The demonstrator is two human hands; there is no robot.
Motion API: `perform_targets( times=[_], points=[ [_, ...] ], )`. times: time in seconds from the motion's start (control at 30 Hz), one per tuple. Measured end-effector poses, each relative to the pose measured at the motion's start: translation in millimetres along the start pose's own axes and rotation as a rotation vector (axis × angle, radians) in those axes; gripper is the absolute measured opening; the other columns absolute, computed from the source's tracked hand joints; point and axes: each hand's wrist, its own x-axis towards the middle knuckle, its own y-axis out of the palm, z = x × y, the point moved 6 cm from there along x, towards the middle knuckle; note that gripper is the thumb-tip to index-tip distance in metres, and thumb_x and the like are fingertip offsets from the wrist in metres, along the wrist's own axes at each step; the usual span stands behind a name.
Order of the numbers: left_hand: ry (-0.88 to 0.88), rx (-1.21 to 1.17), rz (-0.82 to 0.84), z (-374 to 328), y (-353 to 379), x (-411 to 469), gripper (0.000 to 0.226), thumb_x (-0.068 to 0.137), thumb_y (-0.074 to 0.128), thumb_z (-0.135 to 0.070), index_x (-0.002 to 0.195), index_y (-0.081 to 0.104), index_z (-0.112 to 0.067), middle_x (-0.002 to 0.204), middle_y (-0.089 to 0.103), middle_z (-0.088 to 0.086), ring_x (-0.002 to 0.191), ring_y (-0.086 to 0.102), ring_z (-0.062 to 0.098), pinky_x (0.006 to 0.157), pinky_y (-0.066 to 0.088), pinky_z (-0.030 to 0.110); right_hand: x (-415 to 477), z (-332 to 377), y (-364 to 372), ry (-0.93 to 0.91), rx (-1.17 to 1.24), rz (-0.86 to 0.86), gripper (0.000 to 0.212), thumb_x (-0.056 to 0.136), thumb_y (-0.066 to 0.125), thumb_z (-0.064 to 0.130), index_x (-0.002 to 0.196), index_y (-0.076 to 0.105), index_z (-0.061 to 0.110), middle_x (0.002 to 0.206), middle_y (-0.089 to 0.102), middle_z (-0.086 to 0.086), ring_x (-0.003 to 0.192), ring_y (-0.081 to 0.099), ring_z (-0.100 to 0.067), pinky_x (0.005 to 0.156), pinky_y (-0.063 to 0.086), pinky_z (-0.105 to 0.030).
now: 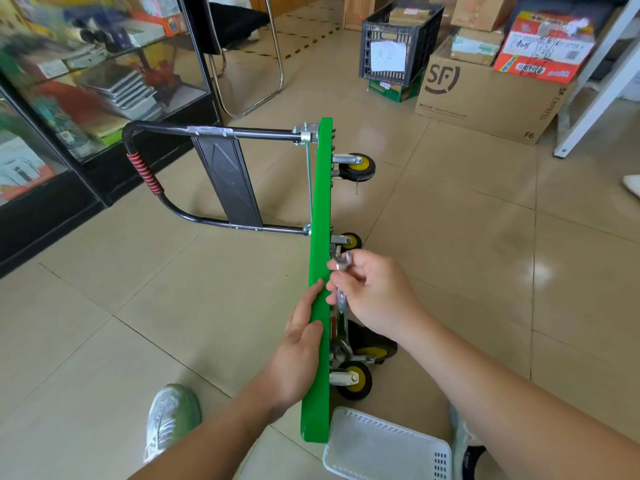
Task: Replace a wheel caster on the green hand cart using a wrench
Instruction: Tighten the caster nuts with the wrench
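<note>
The green hand cart [320,209] stands on its side edge on the tiled floor, its black handle [145,174] folded out to the left. Casters with yellow hubs stick out on the right: one far [356,167], one in the middle [350,241], one near [353,379]. Another yellow-hubbed wheel [372,346] lies behind it. My left hand [298,344] holds the deck's edge, fingers flat on its top face. My right hand [374,296] grips a silver wrench [342,271] held along the deck's underside.
A white perforated basket [388,445] lies on the floor by the cart's near end. My shoes [171,415] flank it. A glass display cabinet [86,81] stands left. A chair frame [249,64], a black crate [398,39] and cardboard boxes [491,98] sit behind.
</note>
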Motion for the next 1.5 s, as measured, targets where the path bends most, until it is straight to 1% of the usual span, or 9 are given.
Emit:
perform_targets(
  times=[0.2,0.33,0.57,0.8,0.97,1.13,1.37,1.43,1.5],
  points=[
    [-0.022,0.029,-0.026,0,0,-2,0.06,0.109,0.027,-0.019,0.135,0.023,-0.073,0.152,0.041,-0.014,0.134,0.046,0.01,0.119,0.034,0.04,5,0,-22,0.079,0.173,-0.061,0.007,0.099,0.06,0.01,0.098,0.066,0.014,0.089,0.078,-0.004,0.079,0.077,-0.016,0.073,0.059,-0.029],
    [-0.029,0.037,-0.038,1,1,0,0.059,0.108,0.029,-0.019,0.14,0.022,-0.068,0.151,0.042,-0.012,0.135,0.047,0.014,0.119,0.035,0.042,-7,-5,-18,0.14,0.188,0.002,0.015,0.101,0.056,0.012,0.108,0.066,0.021,0.095,0.078,0.001,0.086,0.076,-0.009,0.064,0.052,-0.014],
    [-0.007,0.055,-0.039,0,0,-2,0.056,0.108,0.029,-0.022,0.14,0.021,-0.067,0.154,0.041,-0.008,0.139,0.043,0.017,0.121,0.033,0.045,-18,-9,-15,0.242,0.494,0.053,0.011,0.088,0.07,0.002,0.097,0.067,0.008,0.089,0.076,-0.012,0.089,0.076,-0.027,0.074,0.061,-0.032],
    [0.013,0.017,-0.032,0,0,-1,0.06,0.091,0.03,-0.039,0.146,0.023,-0.062,0.156,0.037,-0.013,0.142,0.037,0.003,0.124,0.028,0.037,-40,5,-12,-0.015,0.332,0.054,0.023,0.074,0.084,0.005,0.081,0.073,0.024,0.086,0.077,-0.006,0.084,0.076,-0.022,0.078,0.062,-0.036],
    [0.004,0.029,-0.023,7,-1,0,0.053,0.11,0.03,-0.025,0.154,0.023,-0.054,0.158,0.035,-0.012,0.144,0.033,0.004,0.123,0.024,0.033,-51,6,-6,-0.131,0.302,0.015,0.025,0.07,0.086,0.009,0.085,0.072,0.024,0.083,0.077,-0.002,0.081,0.073,-0.015,0.079,0.058,-0.024],
    [0.013,-0.001,-0.01,8,0,3,0.054,0.1,0.031,-0.043,0.152,0.025,-0.055,0.159,0.036,-0.014,0.147,0.031,0.003,0.125,0.024,0.034,-54,5,2,-0.195,0.309,0.014,0.029,0.073,0.084,-0.002,0.086,0.072,0.022,0.083,0.076,-0.002,0.08,0.072,-0.012,0.08,0.056,-0.022],
    [0.015,-0.044,0.028,12,-1,4,0.057,0.091,0.034,-0.045,0.141,0.027,-0.071,0.159,0.037,-0.011,0.145,0.036,0.003,0.123,0.028,0.034,-62,8,9,-0.328,0.255,0.025,0.025,0.076,0.085,0.025,0.087,0.073,0.045,0.085,0.076,0.008,0.083,0.075,-0.013,0.083,0.059,-0.028],
    [-0.012,-0.054,0.03,15,-2,4,0.06,0.09,0.036,-0.043,0.144,0.028,-0.069,0.156,0.041,-0.01,0.141,0.043,0.007,0.122,0.033,0.04,-70,7,11,-0.381,0.252,0.068,0.015,0.08,0.083,0.036,0.089,0.073,0.042,0.087,0.075,0.01,0.083,0.076,-0.018,0.082,0.061,-0.035],
    [-0.025,-0.04,0.029,18,-4,5,0.062,0.09,0.037,-0.041,0.146,0.028,-0.068,0.153,0.043,-0.009,0.137,0.048,0.01,0.12,0.035,0.042,-80,3,11,-0.445,0.195,0.064,0.013,0.083,0.081,0.028,0.092,0.072,0.031,0.089,0.075,0.01,0.083,0.077,-0.016,0.079,0.061,-0.034]
  ],
)
